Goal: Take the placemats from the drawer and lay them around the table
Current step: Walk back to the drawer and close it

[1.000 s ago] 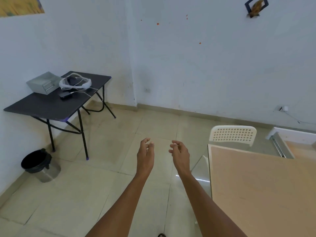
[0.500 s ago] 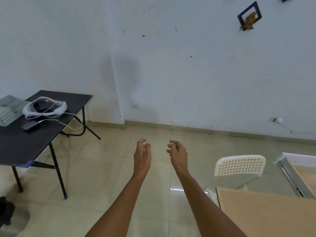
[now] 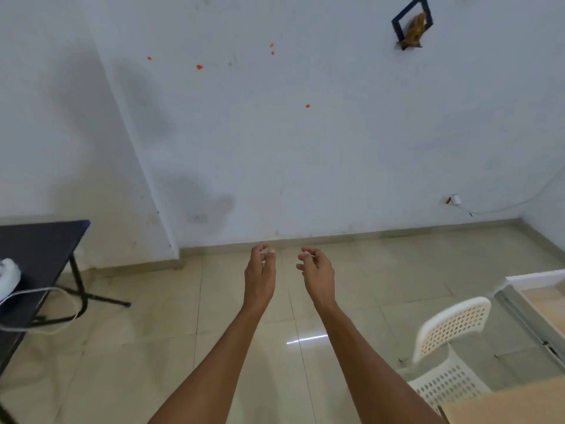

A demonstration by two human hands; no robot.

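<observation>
My left hand (image 3: 260, 275) and my right hand (image 3: 316, 272) are stretched out in front of me over the tiled floor, a small gap between them. Both hold nothing, with fingers loosely curled and apart. A corner of the light wooden table (image 3: 507, 407) shows at the bottom right. At the right edge a white-framed open drawer (image 3: 538, 278) with a wooden inside is partly in view. No placemats are visible.
A white perforated plastic chair (image 3: 449, 356) stands beside the wooden table. A black folding table (image 3: 36, 249) with a white headset (image 3: 7, 278) and cable stands at the left. The white wall runs ahead, with a dark frame (image 3: 411, 21) on it.
The view has swung up and to the right: the black table slid off to the left, the wooden table dropped to the corner. My hands keep the same pose.
</observation>
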